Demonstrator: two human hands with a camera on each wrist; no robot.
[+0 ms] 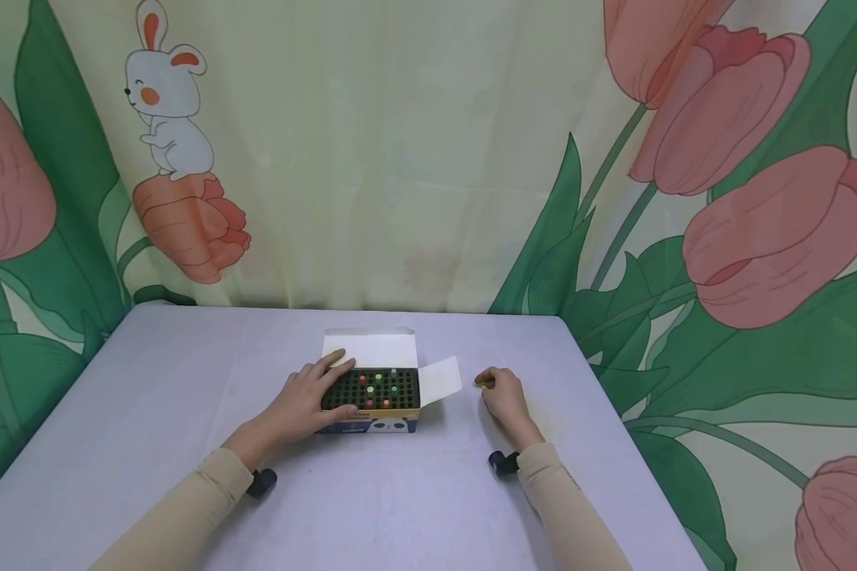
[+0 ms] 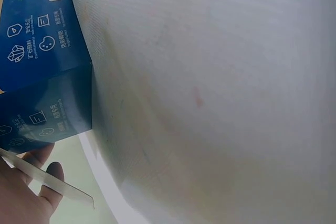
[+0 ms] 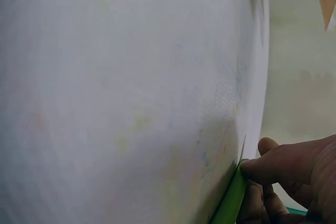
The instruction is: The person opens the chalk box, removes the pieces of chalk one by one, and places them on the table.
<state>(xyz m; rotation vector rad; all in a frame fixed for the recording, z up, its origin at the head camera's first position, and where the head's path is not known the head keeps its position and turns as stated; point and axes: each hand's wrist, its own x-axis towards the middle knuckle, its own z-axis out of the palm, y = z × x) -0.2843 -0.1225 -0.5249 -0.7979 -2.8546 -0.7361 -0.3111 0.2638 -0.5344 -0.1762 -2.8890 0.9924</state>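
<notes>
An open chalk box (image 1: pixel 378 423), blue with a panda face on its front, stands on the table. Its dark holder (image 1: pixel 348 387) is full of round holes, and several coloured sticks stand upright in it. My left hand (image 1: pixel 296 404) rests on the box's left side with its fingers spread, the thumb along the front edge. In the left wrist view a thin pale flap (image 2: pixel 68 190) crosses that hand. To the right of the box, apart from it, my right hand (image 1: pixel 505 400) pinches a green chalk stick (image 3: pixel 231 200) close above the table.
The box's white lid (image 1: pixel 371 349) stands raised at the back, and a white side flap (image 1: pixel 439 380) sticks out to the right. Faint coloured smudges mark the white tablecloth (image 1: pixel 428 507). A curtain (image 1: pixel 399 159) printed with tulips and a rabbit hangs behind the table.
</notes>
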